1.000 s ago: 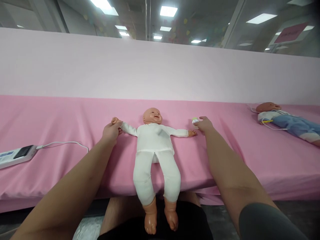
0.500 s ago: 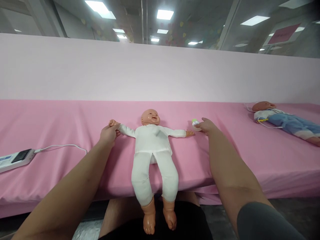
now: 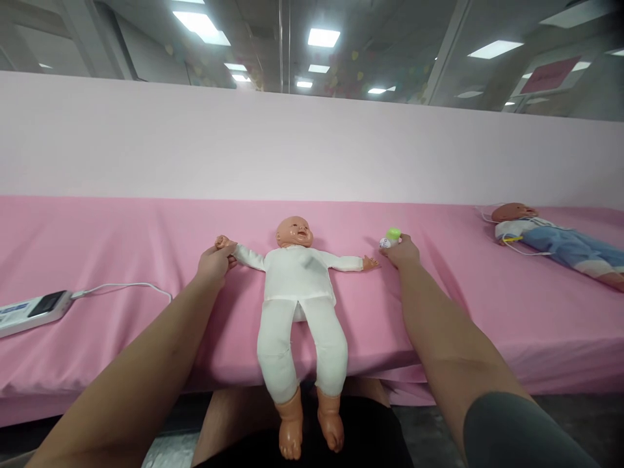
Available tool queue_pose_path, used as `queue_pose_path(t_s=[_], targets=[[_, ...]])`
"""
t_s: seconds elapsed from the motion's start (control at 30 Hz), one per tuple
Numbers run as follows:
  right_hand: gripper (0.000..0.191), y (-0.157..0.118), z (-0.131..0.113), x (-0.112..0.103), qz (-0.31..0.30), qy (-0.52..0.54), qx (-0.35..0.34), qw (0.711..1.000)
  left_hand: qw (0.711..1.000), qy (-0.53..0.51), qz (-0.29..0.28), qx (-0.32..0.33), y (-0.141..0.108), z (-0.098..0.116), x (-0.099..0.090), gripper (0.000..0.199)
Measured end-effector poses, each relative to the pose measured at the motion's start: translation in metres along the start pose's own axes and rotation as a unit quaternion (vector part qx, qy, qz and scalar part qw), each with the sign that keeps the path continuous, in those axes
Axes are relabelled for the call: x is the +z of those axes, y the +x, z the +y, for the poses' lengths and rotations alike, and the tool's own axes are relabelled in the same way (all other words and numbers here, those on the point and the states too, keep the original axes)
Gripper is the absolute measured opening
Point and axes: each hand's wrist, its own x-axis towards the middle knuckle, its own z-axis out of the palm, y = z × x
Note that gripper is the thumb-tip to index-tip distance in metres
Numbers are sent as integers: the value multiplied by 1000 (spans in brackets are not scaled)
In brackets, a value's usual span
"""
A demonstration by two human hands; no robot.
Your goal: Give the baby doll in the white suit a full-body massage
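Observation:
A baby doll [image 3: 299,276] in a white top and trousers lies on its back with its arms spread, on a pink sheet [image 3: 121,240]. Its bare feet hang past the near edge, over my lap. My left hand [image 3: 214,262] is closed round the doll's wrist and hand at the left. Beyond the doll's other hand, my right hand [image 3: 403,253] grips a small white bottle [image 3: 387,243] with a bright green cap [image 3: 394,233]. My fingers cover part of the bottle, and its label cannot be read.
At the left lies a white handheld device [image 3: 34,312] with a dark screen and a white cable [image 3: 121,285]. A second doll [image 3: 560,239] in blue and white lies at the far right with thin tubing. Behind the bed stands a white wall panel [image 3: 312,146] below glass.
The bottle in my right hand has turned and tilted, and its green cap now points up and to the right. My left hand keeps its hold on the doll's arm.

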Motion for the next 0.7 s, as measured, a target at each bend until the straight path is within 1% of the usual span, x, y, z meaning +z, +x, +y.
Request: queue_pose_path(t_s=[0.07, 0.1, 0.13, 0.2, 0.23, 0.27, 0.3, 0.37, 0.4, 0.43, 0.47, 0.5, 0.57, 0.63, 0.67, 0.7], targets=[[83, -5, -4, -3, -7, -12, 5, 1000, 1000, 0, -6, 7, 0, 0, 0, 22], [84, -7, -5, -4, -11, -13, 6, 1000, 1000, 0, -7, 10, -1, 0, 0, 21], [88, -9, -7, -6, -15, -11, 7, 1000, 1000, 0, -8, 11, -1, 0, 0, 21], [101, -13, -11, -10, -20, -2, 8, 1000, 1000, 1, -6, 10, -2, 1, 1, 21], [106, -15, -13, -13, -8, 0, 0, 1000, 1000, 2, -6, 8, -2, 1, 1, 21], [107, -18, -17, -16, 17, 0, -15, 1000, 1000, 3, -5, 8, -2, 2, 1, 21], [103, -20, -21, -19, 56, -3, -37, 998, 1000, 4, -4, 8, -3, 2, 1, 21], [85, -27, -34, -27, 156, -3, -89, 984, 1000, 2, -2, 11, -3, 1, 1, 21], [73, -31, -41, -32, 188, 4, -114, 976, 1000, 1, -2, 12, -2, 1, 1, 22], [62, -35, -48, -36, 191, 15, -131, 973, 1000, 1, -4, 14, -2, 0, 1, 22], [52, -38, -55, -40, 167, 21, -141, 976, 1000, 2, -6, 15, -1, 0, 0, 23], [45, -42, -61, -43, 119, 17, -146, 982, 1000, 5, -7, 16, -1, -1, 0, 23], [41, -48, -70, -45, -24, -24, -138, 990, 1000, 13, -5, 15, -1, -1, 0, 24], [45, -53, -71, -43, -169, -76, -103, 977, 1000, 18, -1, 12, -1, -1, 0, 24], [47, -55, -70, -41, -210, -74, -91, 971, 1000, 19, 0, 10, -2, 0, 1, 25], [48, -57, -68, -38, -221, -49, -90, 970, 1000, 18, 1, 9, -3, 0, 1, 25]])
